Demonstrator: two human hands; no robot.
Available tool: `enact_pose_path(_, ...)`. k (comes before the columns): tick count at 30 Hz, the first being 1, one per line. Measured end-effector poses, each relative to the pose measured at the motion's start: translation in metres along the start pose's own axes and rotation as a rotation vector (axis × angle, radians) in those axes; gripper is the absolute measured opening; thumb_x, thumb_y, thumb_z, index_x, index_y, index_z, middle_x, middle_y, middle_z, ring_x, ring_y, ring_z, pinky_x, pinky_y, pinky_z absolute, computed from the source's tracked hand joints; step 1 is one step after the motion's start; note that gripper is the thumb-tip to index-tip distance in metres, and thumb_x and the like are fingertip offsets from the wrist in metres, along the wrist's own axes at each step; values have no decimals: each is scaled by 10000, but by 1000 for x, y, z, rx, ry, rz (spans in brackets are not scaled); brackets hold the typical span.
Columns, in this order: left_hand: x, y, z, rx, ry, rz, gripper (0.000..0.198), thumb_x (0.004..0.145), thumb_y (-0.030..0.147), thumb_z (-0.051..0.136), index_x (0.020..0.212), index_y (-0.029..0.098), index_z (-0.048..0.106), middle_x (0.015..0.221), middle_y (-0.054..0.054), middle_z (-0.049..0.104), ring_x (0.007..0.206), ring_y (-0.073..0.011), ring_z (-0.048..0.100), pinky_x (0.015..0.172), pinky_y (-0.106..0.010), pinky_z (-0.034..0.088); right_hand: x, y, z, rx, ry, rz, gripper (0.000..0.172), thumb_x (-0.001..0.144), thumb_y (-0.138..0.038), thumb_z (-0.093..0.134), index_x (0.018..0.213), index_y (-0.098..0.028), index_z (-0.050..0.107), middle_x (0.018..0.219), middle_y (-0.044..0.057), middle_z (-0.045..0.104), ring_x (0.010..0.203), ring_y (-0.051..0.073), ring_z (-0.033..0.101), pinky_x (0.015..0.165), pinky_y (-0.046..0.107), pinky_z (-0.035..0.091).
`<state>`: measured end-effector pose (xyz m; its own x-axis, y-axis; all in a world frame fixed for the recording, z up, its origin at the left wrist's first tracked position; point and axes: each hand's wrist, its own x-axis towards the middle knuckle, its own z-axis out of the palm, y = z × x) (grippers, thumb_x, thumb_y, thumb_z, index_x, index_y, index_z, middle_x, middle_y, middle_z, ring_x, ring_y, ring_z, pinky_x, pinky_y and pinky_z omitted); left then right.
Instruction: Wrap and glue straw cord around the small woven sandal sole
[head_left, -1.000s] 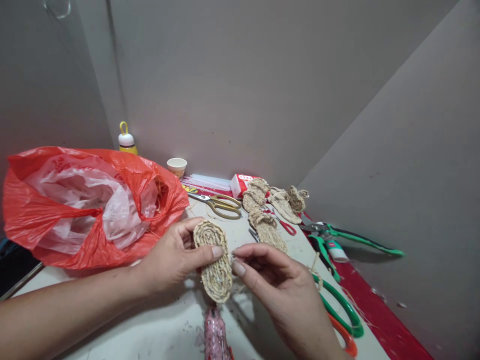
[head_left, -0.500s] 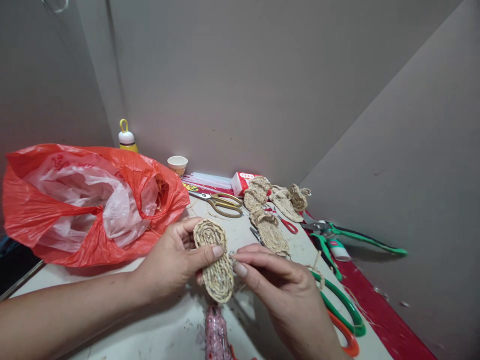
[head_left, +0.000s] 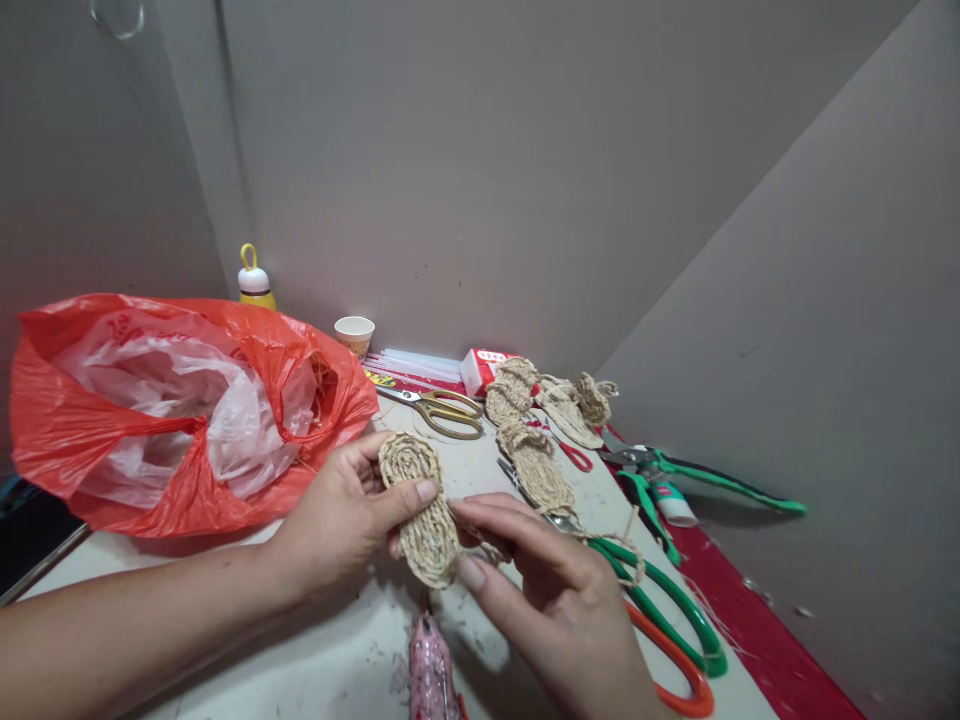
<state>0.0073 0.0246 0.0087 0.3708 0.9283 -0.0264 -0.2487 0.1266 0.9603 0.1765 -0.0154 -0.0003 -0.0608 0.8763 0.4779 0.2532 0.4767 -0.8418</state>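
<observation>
My left hand (head_left: pixel 356 510) is closed on a small woven straw sole (head_left: pixel 431 535), an oval of coiled braid, with the thumb across its top face. At the sole's right edge is my right hand (head_left: pixel 555 590); its index finger and thumb press that edge, a little apart. A bit of straw cord (head_left: pixel 491 550) shows between these fingers, its far end hidden by the hand. Below the sole, a pink glue gun (head_left: pixel 431 660) lies with its nozzle toward it. Finished straw slippers (head_left: pixel 536 465) rest beyond my right hand.
A red plastic bag (head_left: pixel 82 440) fills the left side. Gold-handled scissors (head_left: pixel 450 412), a paper cup (head_left: pixel 354 335), glue sticks (head_left: pixel 420 365) and a yellow bottle (head_left: pixel 255 285) stand or lie behind. Green-handled pruners (head_left: pixel 720 480) and green-and-orange-handled scissors (head_left: pixel 682 600) lie to the right.
The sole has shifted slightly up and left with both hands. My right thumb and index finger have gone from a pinch beside the sole to spread along its edge.
</observation>
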Motion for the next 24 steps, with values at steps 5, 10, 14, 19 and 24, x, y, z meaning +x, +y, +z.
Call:
enact_pose_path(5, -3, 0, 5, -35, 39, 17, 273, 766, 339, 739, 761, 160, 533, 597, 46, 558, 478, -73, 462, 469, -197, 388, -7, 1, 5, -339, -21, -269, 445, 665, -130, 683, 1096, -195, 593, 986, 76, 694, 903, 225, 678, 793, 340, 576)
enact_pose_path(10, -10, -2, 10, -79, 31, 19, 273, 751, 303, 766, 818, 160, 543, 666, 40, 584, 581, -82, 515, 560, -194, 429, -12, 10, 11, -544, 70, -361, 411, 728, -163, 637, 1113, -175, 490, 947, 86, 636, 883, 241, 647, 766, 372, 541)
enact_pose_path(14, -8, 3, 8, -102, -62, -5, 290, 763, 328, 753, 881, 155, 553, 733, 15, 598, 660, -96, 548, 613, -200, 441, -10, 7, 8, -525, 71, -330, 404, 725, -133, 581, 1112, -195, 481, 963, 71, 625, 888, 229, 640, 773, 347, 537)
enact_pose_path(19, 1, 26, -14, 71, -299, -117, 494, 725, 345, 773, 1124, 225, 507, 862, 2, 593, 733, -128, 566, 660, -244, 455, -10, 2, 0, -435, 51, -267, 462, 729, -119, 594, 1159, -213, 454, 1035, 70, 595, 969, 226, 612, 842, 336, 534)
enact_pose_path(24, 2, 50, -26, 377, -417, -14, 443, 679, 280, 787, 1080, 231, 605, 1056, -23, 567, 891, -159, 549, 739, -255, 456, -10, 1, -2, -402, -71, -318, 501, 742, -95, 579, 1197, -227, 418, 1085, 76, 572, 1045, 230, 588, 893, 341, 516)
